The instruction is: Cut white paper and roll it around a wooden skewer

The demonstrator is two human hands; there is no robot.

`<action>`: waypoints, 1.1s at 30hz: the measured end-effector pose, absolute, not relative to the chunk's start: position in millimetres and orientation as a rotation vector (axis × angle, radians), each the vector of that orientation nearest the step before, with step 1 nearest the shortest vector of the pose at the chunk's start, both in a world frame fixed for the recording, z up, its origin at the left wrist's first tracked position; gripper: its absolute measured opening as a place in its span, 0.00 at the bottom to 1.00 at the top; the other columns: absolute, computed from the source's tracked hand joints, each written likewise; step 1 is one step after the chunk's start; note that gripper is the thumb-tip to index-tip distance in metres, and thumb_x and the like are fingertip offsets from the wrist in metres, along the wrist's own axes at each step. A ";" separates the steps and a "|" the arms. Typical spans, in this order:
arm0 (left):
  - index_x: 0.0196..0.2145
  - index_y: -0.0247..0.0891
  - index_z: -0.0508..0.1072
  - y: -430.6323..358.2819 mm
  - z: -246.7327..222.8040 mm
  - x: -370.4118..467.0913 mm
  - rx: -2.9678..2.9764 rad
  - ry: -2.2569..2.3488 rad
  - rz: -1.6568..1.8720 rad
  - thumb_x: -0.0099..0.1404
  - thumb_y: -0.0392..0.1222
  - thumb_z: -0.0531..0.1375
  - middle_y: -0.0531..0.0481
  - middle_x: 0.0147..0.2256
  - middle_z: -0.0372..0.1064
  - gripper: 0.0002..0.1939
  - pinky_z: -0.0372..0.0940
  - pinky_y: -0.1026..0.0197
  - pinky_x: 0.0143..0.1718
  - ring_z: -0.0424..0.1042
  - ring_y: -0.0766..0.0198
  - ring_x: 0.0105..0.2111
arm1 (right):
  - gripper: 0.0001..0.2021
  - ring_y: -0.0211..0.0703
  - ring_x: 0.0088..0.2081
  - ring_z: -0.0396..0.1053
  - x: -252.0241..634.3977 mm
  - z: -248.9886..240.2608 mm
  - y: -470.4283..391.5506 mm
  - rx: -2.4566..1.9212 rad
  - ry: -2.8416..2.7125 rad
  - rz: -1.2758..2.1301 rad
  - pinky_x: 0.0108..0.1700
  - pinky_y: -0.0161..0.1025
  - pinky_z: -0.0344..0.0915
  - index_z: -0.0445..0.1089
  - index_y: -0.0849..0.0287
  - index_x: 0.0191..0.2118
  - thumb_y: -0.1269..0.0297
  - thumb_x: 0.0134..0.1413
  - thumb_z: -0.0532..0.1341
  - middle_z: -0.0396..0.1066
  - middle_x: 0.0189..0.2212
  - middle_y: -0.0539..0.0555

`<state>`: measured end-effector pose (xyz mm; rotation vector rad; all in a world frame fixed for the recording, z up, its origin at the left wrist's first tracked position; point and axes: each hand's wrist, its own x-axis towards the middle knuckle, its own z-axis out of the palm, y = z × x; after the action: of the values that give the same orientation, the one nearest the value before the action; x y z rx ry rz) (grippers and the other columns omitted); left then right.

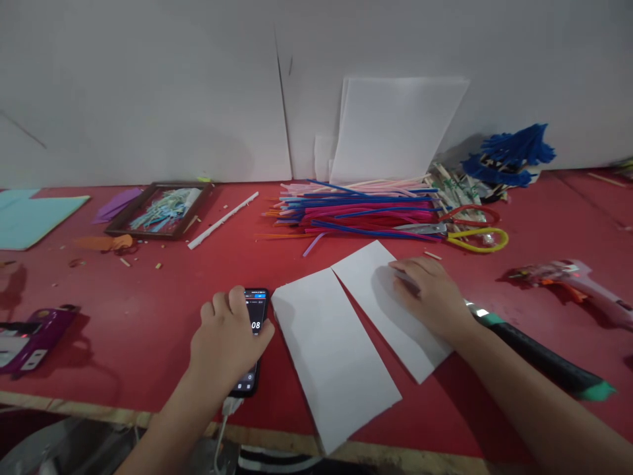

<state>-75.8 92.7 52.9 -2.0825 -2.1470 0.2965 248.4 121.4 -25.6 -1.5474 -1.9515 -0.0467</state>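
My left hand (230,333) lies over a black phone (256,310) with a lit screen, its fingers curled round the phone's edges. A white cable (220,439) runs from the phone's lower end. To the right of the phone rests a white sheet (336,356). Beside it is a second, narrower white piece (380,297), and the two meet near their upper corners. My right hand (425,290) is over the narrower piece, fingers bent and slightly apart, with nothing visible between them.
Pipe cleaners (366,211) lie at the back, with scissors (477,239) beside them. A green-black cutter (539,349) is under my right forearm's side. A glue gun (568,274) sits far right. A frame (158,210) with scraps and a purple device (37,340) are left.
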 end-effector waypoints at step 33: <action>0.46 0.38 0.70 174.9 37.7 -39.6 -3.130 -1.587 -0.152 0.66 0.46 0.63 0.45 0.45 0.73 0.14 0.67 0.53 0.45 0.72 0.54 0.45 | 0.15 0.48 0.27 0.72 257.4 50.8 151.0 -2.106 -1.715 0.754 0.25 0.42 0.65 0.63 0.53 0.28 0.48 0.44 0.63 0.74 0.26 0.53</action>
<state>-39.6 174.9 37.7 -3.1295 -1.5871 -0.1518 257.4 151.0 50.8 -2.1063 -1.7151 0.7537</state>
